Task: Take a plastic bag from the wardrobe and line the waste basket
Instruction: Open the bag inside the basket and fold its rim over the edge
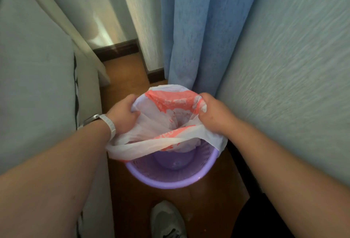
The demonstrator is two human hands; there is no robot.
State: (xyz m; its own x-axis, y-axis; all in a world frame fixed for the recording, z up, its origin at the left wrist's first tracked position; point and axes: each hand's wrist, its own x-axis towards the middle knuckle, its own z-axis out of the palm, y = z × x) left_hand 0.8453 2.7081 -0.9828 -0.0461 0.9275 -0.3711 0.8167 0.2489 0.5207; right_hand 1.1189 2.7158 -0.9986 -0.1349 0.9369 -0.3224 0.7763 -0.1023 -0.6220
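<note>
Left hand (pixel 124 114) and right hand (pixel 214 112) grip plastic bag (pixel 170 105) over basket (pixel 170 179).

Dim, soft-focus view; wide-angle warping toward edges.

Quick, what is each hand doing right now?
Left hand: fingers curled round the plastic bag edge, holding it.
Right hand: fingers gripping the bag's other edge over the waste basket.

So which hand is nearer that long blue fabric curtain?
The right. The right hand grips the white-and-red plastic bag close by the hem of the blue fabric curtain; the left hand grips the bag's opposite edge, farther left.
</note>
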